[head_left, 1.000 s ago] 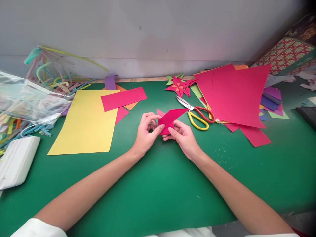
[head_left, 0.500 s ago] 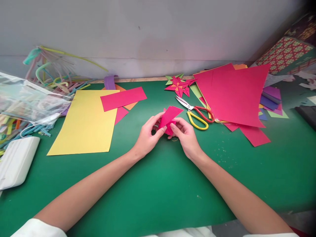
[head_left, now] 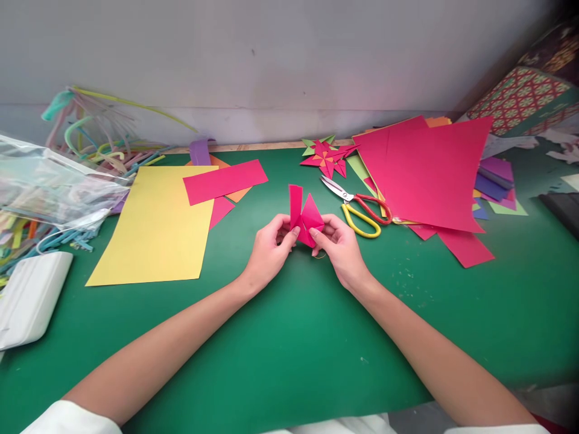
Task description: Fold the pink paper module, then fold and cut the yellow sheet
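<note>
A folded piece of red paper (head_left: 311,216) is held up between my two hands over the middle of the table. It has a narrow upright strip on the left and a pointed flap on the right, meeting in creases low down. My left hand (head_left: 272,248) pinches its left side, thumb in front and fingers behind. My right hand (head_left: 338,246) grips the right side the same way, with the thumb on the lower part. Both sets of fingertips are partly hidden behind the paper. Scissors (head_left: 350,202) with one red and one yellow handle lie just beyond my right hand.
Yellow paper (head_left: 154,226) lies left, a red strip (head_left: 226,182) overlapping it. Folded red and green stars (head_left: 328,157) sit at the back. Large red sheets (head_left: 425,175) are piled right. Pipe cleaners (head_left: 97,138), a plastic bag (head_left: 49,187) and a white box (head_left: 34,298) occupy the far left.
The paper's left strip, which slanted to the right across the piece, now stands upright. The pointed right flap has come into view. My hands stay in nearly the same place.
</note>
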Tool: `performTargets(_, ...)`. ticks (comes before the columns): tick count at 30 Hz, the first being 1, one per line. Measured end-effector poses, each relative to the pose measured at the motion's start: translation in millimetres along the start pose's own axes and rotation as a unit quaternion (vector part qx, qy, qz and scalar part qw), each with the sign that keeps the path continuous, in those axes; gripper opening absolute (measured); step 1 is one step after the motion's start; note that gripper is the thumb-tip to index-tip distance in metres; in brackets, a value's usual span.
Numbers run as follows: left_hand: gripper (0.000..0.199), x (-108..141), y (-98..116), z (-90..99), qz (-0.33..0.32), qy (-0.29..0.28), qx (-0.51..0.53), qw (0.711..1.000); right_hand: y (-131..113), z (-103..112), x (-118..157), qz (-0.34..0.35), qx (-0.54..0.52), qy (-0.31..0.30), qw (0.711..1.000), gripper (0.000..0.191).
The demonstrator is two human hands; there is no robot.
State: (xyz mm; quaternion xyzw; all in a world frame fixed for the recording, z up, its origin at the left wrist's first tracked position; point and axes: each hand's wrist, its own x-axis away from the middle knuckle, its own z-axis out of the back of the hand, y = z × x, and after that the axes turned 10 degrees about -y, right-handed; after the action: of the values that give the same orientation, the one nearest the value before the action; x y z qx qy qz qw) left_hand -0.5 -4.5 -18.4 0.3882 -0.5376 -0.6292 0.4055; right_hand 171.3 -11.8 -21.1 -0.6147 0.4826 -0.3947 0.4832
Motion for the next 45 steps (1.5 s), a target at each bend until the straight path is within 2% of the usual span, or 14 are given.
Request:
performTargets(6, 0.022, 0.4, -0.8, -2.2, 0.007, 0.014, 0.001, 1.0, -0.5, -0.5, -0.2, -0.003, -0.004, -0.001, 1.0, 0.03)
performTargets(10, 0.029, 1.7, -1.6, -2.2, -0.014, 0.035, 0.019, 0.999, -1.2, 0.5, -0.4, -0.01, 0.001, 0.0, 1.0, 0.029)
performTargets(18, 0.025, 5.0, 0.1, -1.4, -0.053, -0.02, 0.057, 0.997, 3.4, 3.7, -1.5, -0.017, 0.025, 0.01, 1.0, 0.031)
performTargets(23, 0.026, 0.5, -5.9, -3.8, -0.044, 0.016, 0.061, 0.997, 0.1, -0.2, -0.9, -0.022, -0.008, 0.009, 1.0, 0.034)
performTargets(26, 0.033, -1.6, -8.3, -3.1, -0.053, 0.047, 0.084, 0.994, -1.8, -2.2, -0.1, -0.011, -0.053, -0.019, 0.998, 0.04)
performTargets(30, 0.048, -0.9, -5.1, -0.3, -0.05, 0.038, 0.085, 0.994, 0.7, -2.8, 1.2, -0.016, -0.018, -0.072, 0.997, 0.039)
performTargets(35, 0.031, -0.5, -1.3, 2.5, -0.037, 0.021, 0.065, 0.997, 5.0, -0.6, 1.9, -0.016, 0.028, -0.083, 0.996, 0.032)
performTargets(41, 0.029, -3.0, -3.5, 2.2, -0.046, 0.059, 0.054, 0.996, 0.1, 2.6, 1.5, -0.009, 0.055, -0.077, 0.996, 0.03)
performTargets(45, 0.03, -4.3, -5.8, 3.1, -0.049, 0.041, 0.076, 0.995, -2.8, 2.6, 3.2, -0.009, 0.058, -0.091, 0.994, 0.029)
